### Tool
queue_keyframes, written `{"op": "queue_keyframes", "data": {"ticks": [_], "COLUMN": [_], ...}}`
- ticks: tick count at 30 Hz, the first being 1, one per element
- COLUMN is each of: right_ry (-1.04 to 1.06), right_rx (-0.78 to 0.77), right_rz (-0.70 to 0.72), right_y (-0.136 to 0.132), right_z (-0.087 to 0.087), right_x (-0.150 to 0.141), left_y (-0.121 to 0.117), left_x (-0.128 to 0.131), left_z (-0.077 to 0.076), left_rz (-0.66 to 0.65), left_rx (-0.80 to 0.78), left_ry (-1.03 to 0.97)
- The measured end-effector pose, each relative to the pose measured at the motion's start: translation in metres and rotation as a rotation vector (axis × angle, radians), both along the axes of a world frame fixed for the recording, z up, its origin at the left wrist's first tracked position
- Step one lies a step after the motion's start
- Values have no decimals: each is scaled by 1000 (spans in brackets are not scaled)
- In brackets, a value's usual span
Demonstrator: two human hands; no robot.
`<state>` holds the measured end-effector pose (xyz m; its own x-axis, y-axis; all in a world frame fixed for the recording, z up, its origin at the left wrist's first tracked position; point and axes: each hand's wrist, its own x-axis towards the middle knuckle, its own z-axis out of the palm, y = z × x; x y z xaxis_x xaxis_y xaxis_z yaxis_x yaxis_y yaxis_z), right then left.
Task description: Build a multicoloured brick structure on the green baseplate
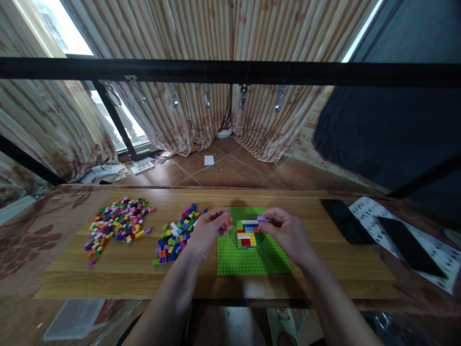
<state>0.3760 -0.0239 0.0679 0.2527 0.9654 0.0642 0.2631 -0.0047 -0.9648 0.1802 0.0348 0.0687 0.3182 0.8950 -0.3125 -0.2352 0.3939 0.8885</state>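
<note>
A green studded baseplate (230, 262) lies on the wooden table, bearing a low block of multicoloured toy bricks (248, 236). My left hand (211, 230) is over the plate's left edge, its fingers curled around a small orange brick (228, 220) that shows at the fingertips. On the other side, my right hand (288, 233) pinches a small purple brick (261, 218) between thumb and fingers, just above the right back corner of the built block. Part of the built block's right side is hidden behind that hand.
Two heaps of loose bricks, a nearer pile (176, 238) and a larger pile (120, 221), lie left of the plate. To the right are a black phone-like slab (347, 221), another dark slab (410, 245) and a printed sheet (367, 211). A black bar (216, 72) crosses beyond the table.
</note>
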Motion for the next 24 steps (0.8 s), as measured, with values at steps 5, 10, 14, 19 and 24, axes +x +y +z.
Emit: {"op": "queue_keyframes", "data": {"ticks": [5,10,14,19,24], "right_ry": [172,341,403,481,557], "right_rx": [-46,-69,-63,-52,-76], "right_rz": [-23,-61,-65,-77,-108], "right_y": [-1,-3,-4,-4,-5], "right_z": [-3,-1,1,2,6], "right_x": [-3,-5,-2,1,1], "left_y": [2,-6,-12,-12,-9], "left_x": [6,11,18,28,33], "left_z": [-17,-18,-12,-14,-19], "left_rz": [-13,-53,-133,-217,-222], "left_rx": [406,807,1017,1115,1118], "left_ry": [337,678,816,926,969]}}
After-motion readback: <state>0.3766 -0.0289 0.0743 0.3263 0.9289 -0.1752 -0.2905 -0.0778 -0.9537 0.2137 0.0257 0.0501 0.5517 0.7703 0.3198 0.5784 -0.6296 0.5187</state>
